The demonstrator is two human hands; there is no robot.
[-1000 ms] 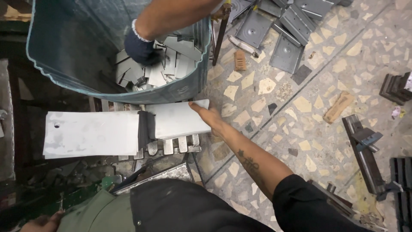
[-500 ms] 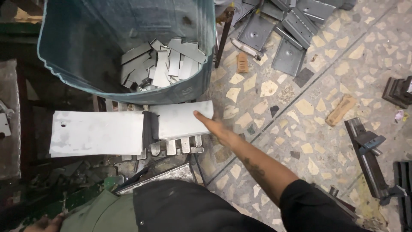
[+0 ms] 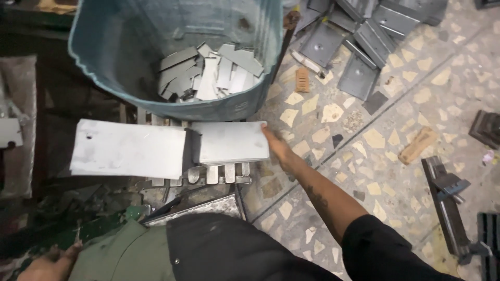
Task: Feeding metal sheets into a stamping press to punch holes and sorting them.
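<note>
My right hand (image 3: 276, 147) grips the right edge of a grey metal sheet (image 3: 229, 141) that lies flat across a low machine. The sheet passes under a dark blade bar (image 3: 190, 149) and continues as a wider piece (image 3: 127, 148) on the left. Just beyond it stands a blue plastic bin (image 3: 104, 57) holding several cut metal strips (image 3: 208, 70). My left hand (image 3: 49, 263) sits at the bottom left corner, partly cut off by the frame edge, beside olive-green cloth (image 3: 125, 252). Its fingers are too hidden to tell their state.
Folded metal plates (image 3: 359, 31) are piled on the terrazzo floor at the upper right. A wooden block (image 3: 418, 145) and dark steel tooling (image 3: 448, 203) lie on the right. Metal fingers (image 3: 221, 173) stick out below the sheet. Dark machine parts fill the left side.
Another person's gloved hand that reached into the bin a second ago has withdrawn. My right hand has stayed on the sheet's right edge.
</note>
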